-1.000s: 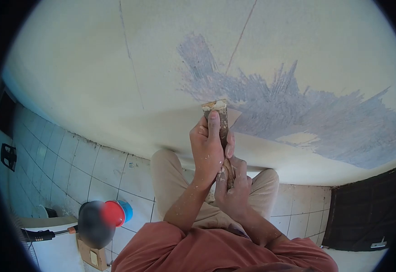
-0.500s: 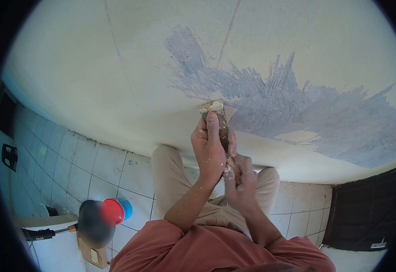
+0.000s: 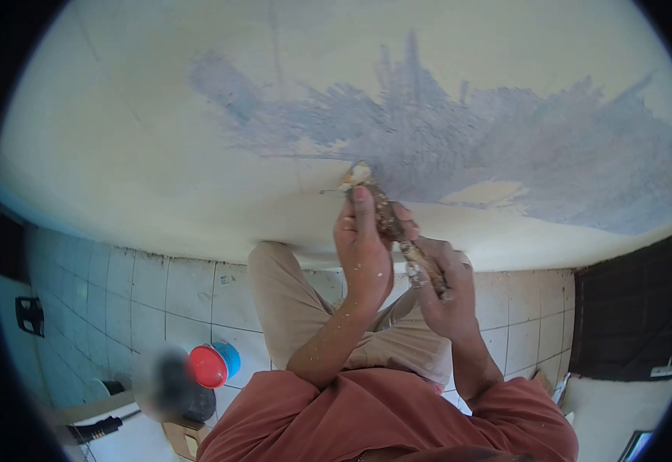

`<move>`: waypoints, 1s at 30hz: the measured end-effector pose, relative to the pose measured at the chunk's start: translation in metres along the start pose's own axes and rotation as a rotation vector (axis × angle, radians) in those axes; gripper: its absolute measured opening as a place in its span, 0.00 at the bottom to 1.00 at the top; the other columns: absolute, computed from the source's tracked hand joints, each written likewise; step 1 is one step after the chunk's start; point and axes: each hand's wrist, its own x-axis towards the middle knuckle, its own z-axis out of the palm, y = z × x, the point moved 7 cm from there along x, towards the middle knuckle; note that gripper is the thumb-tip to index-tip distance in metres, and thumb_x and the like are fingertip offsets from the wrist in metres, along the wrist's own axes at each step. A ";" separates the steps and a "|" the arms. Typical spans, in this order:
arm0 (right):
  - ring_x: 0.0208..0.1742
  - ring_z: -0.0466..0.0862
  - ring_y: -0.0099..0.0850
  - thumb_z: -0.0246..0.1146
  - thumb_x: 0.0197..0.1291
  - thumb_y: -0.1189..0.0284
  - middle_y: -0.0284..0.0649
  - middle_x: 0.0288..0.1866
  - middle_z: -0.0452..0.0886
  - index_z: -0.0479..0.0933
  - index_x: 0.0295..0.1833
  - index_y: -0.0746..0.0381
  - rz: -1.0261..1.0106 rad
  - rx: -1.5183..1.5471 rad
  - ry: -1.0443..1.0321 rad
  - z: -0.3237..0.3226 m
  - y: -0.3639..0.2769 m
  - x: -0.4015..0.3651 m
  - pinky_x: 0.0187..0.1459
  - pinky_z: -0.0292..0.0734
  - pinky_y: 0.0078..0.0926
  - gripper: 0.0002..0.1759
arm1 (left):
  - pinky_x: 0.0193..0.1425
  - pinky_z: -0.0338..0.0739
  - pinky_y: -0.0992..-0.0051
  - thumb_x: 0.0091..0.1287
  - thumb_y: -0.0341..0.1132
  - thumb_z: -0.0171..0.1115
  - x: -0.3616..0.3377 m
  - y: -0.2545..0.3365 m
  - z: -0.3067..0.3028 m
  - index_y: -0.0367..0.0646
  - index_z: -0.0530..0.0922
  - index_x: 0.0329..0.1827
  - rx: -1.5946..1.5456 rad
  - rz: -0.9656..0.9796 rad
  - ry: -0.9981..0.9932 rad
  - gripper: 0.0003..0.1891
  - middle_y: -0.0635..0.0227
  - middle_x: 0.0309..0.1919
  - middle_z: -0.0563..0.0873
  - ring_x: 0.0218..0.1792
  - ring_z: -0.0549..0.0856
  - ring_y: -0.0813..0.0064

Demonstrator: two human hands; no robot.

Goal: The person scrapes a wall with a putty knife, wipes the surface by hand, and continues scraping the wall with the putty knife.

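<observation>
My left hand is wrapped round the dark, chip-covered blade of a paint scraper, its thumb lying along the blade near the tip. Lower down and to the right, my right hand grips the scraper's worn, paint-spotted handle. The tip, caked with pale flakes, is at the lower edge of a rough grey-blue scraped patch on the cream-painted wall. Whether the tip touches the wall is hard to tell. White specks cling to both hands and my left forearm.
White floor tiles run along the wall's foot. A red and a blue container stand together at lower left, beside a blurred dark object and a cardboard box. A dark door is at right.
The view has shifted, so the patch appears further left. Against the wall, the scraper has moved right along the patch's lower edge. Its handle now slants more to the right.
</observation>
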 end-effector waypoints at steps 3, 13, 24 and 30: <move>0.30 0.80 0.26 0.58 0.59 0.77 0.48 0.36 0.81 0.66 0.58 0.64 0.107 0.139 -0.023 0.008 0.020 -0.018 0.30 0.71 0.23 0.21 | 0.23 0.75 0.80 0.74 0.46 0.46 -0.008 -0.005 0.000 0.41 0.70 0.34 0.135 -0.020 -0.013 0.17 0.66 0.20 0.80 0.19 0.79 0.79; 0.14 0.72 0.22 0.48 0.71 0.65 0.35 0.22 0.72 0.67 0.53 0.64 0.586 1.100 0.363 -0.002 0.094 -0.058 0.13 0.66 0.18 0.14 | 0.22 0.67 0.84 0.73 0.42 0.49 -0.036 -0.089 0.027 0.36 0.79 0.42 0.794 -0.196 -0.395 0.17 0.69 0.24 0.82 0.21 0.75 0.87; 0.24 0.68 0.14 0.50 0.70 0.63 0.28 0.26 0.71 0.71 0.39 0.62 0.381 1.356 0.564 0.030 0.096 0.009 0.25 0.66 0.15 0.13 | 0.40 0.71 0.80 0.74 0.41 0.46 -0.023 -0.068 0.020 0.35 0.75 0.47 0.944 -0.059 -0.392 0.16 0.66 0.33 0.80 0.35 0.75 0.82; 0.26 0.69 0.14 0.50 0.70 0.62 0.28 0.27 0.70 0.70 0.38 0.61 0.376 1.360 0.596 0.001 0.114 -0.004 0.26 0.66 0.15 0.14 | 0.48 0.71 0.79 0.75 0.42 0.45 -0.031 -0.094 0.038 0.34 0.73 0.53 1.022 -0.191 -0.559 0.19 0.64 0.41 0.81 0.43 0.77 0.80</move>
